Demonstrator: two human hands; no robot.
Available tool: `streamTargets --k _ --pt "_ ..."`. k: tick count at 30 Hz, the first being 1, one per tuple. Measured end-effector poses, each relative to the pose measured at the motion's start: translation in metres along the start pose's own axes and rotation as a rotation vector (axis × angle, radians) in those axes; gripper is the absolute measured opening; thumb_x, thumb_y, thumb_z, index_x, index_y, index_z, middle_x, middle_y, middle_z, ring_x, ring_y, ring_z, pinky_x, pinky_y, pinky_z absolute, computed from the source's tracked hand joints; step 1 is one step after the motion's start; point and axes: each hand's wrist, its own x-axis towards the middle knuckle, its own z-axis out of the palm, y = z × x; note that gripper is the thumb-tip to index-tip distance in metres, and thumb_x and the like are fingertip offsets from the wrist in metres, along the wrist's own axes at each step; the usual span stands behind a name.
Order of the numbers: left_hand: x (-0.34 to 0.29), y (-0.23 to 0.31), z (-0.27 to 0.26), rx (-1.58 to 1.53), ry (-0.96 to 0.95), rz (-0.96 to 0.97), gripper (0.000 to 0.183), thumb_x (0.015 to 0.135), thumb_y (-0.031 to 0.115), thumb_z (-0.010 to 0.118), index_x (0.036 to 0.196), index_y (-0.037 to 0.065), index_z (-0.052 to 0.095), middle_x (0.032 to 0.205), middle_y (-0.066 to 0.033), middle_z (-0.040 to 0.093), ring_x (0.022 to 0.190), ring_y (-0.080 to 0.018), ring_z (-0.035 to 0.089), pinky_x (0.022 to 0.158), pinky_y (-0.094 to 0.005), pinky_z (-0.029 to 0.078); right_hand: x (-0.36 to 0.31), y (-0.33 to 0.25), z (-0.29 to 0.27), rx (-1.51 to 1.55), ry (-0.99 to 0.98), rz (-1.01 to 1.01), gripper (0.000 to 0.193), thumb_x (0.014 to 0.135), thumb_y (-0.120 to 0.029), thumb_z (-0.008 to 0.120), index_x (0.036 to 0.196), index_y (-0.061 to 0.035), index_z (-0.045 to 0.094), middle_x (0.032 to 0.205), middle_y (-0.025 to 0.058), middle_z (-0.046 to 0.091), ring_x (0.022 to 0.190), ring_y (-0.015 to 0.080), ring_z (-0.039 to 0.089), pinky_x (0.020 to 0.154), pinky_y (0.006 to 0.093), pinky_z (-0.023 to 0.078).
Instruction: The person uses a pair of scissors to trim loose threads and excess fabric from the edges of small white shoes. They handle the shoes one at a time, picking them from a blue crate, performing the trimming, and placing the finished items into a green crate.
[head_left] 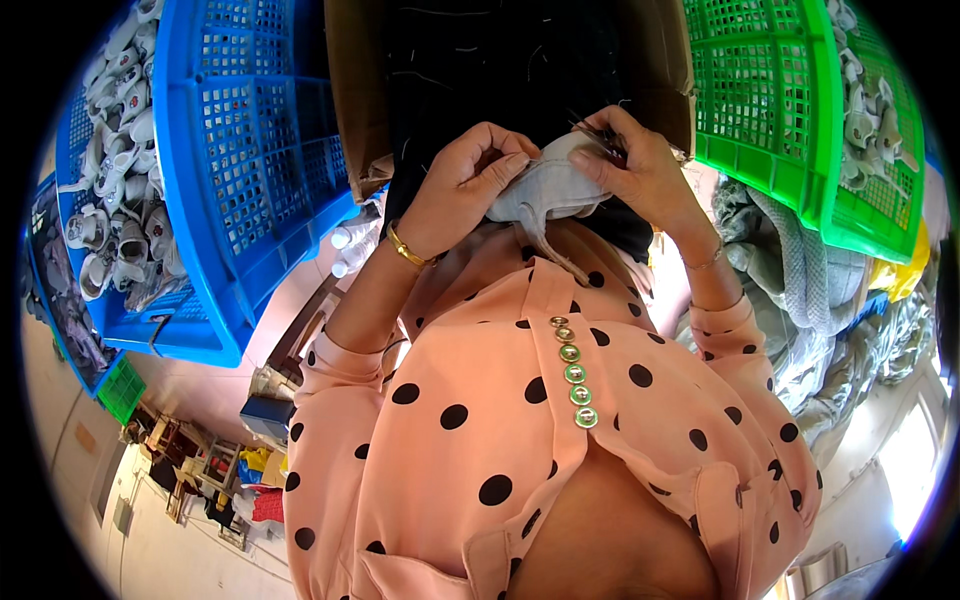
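A light grey fabric shoe upper [548,182] with a thin strap hanging from it is held in front of my body, over black cloth [460,60]. My left hand [475,175] is closed, thumb and forefinger pinching the upper's left edge. My right hand [640,165] is closed too, its thumb pressing on the right side of the upper. Dark metal thread snips [612,148] show partly between the right fingers, close to the upper's edge; their blades are mostly hidden.
At the left stands a blue plastic crate [245,150] with many similar small uppers [125,150] beside it in another blue crate. A green crate [765,100] with more uppers is on the right. A cardboard box [357,90] surrounds the black cloth. Grey bundles [800,260] lie below the green crate.
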Motion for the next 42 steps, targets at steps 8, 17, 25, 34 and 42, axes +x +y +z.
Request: streamTargets --k 8,17,25,34,42 --pt "0.000 0.010 -0.001 0.023 -0.041 -0.036 0.007 0.096 0.009 0.055 0.098 0.003 0.056 0.082 -0.0031 0.063 0.068 -0.0070 0.053 0.065 -0.0207 0.047 0.000 -0.011 -0.004 -0.089 -0.049 0.063 0.042 0.083 -0.033 0.070 0.104 0.0004 0.055 0.081 0.0146 0.065 0.070 0.0213 0.063 0.065 0.0302 0.050" --pt "-0.001 0.038 -0.019 0.974 -0.232 0.145 0.013 0.082 0.011 0.068 0.094 0.007 0.072 0.079 -0.0042 0.066 0.075 -0.0158 0.058 0.070 -0.0287 0.048 -0.003 -0.011 -0.002 -0.123 -0.044 0.022 0.040 0.085 -0.033 0.069 0.104 -0.0012 0.055 0.078 0.0138 0.064 0.069 0.0237 0.064 0.064 0.0309 0.049" --pt "0.013 0.035 -0.015 -0.176 -0.174 -0.038 0.015 0.094 0.016 0.059 0.103 0.005 0.057 0.075 -0.0042 0.061 0.064 -0.0084 0.051 0.057 -0.0211 0.041 -0.005 -0.008 -0.002 -0.105 -0.019 0.003 0.037 0.085 -0.031 0.069 0.103 -0.0016 0.055 0.077 0.0132 0.064 0.068 0.0229 0.063 0.063 0.0312 0.049" --pt "0.011 0.034 -0.008 0.916 -0.239 0.221 0.028 0.089 0.025 0.065 0.083 -0.002 0.059 0.061 -0.0070 0.044 0.055 -0.0084 0.042 0.051 -0.0255 0.036 -0.009 -0.004 0.004 -0.182 0.035 0.012 0.039 0.085 -0.034 0.068 0.105 -0.0034 0.054 0.077 0.0129 0.064 0.068 0.0260 0.064 0.062 0.0331 0.049" --pt "0.017 0.000 0.033 -0.247 0.062 -0.112 0.031 0.094 0.020 0.058 0.065 0.011 0.052 0.058 0.0084 0.039 0.056 -0.0008 0.031 0.051 -0.0191 0.026 -0.023 0.011 0.000 -0.419 0.158 -0.117 0.042 0.088 -0.046 0.060 0.099 -0.0055 0.054 0.071 0.0115 0.064 0.063 0.0309 0.063 0.054 0.0354 0.049"
